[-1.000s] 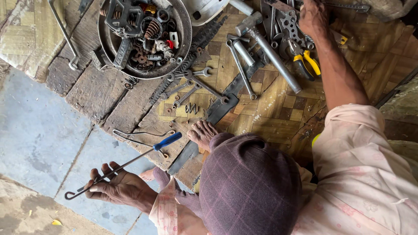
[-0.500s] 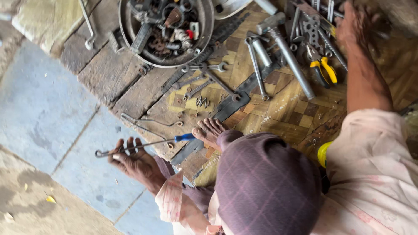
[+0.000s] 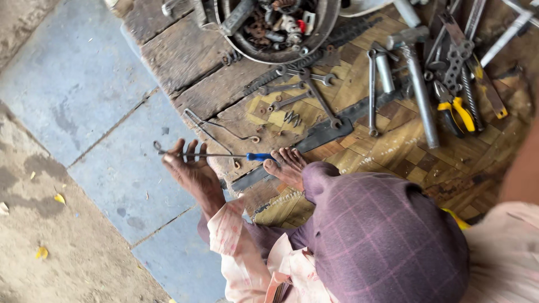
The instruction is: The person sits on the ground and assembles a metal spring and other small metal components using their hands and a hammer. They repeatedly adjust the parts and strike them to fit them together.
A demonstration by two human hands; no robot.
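Observation:
Neither of my hands is in view. Below me sits a person in a purple checked cap point(image 3: 382, 235) and a pale pink shirt. One of that person's hands point(image 3: 191, 171) rests on the stone floor, its fingers laid over the shaft of a thin metal rod with a blue handle point(image 3: 259, 157). The rod's looped end points left. The person's bare foot point(image 3: 286, 165) sits right beside the blue handle, on the edge of the wooden board point(image 3: 179, 56). Their other arm point(image 3: 525, 163) is a blur at the right edge, its hand out of view.
A round metal bowl point(image 3: 264, 55) full of rusty parts stands at the top. Several wrenches point(image 3: 314, 95), a hammer point(image 3: 418, 95), yellow-handled pliers point(image 3: 457, 112) and a bent wire point(image 3: 213, 126) lie on the board. Grey stone slabs point(image 3: 84, 84) cover the left.
The seated person's hand has brought the rod in toward the board and the foot. Their other arm has come back from the tools to the right edge. The view has shifted.

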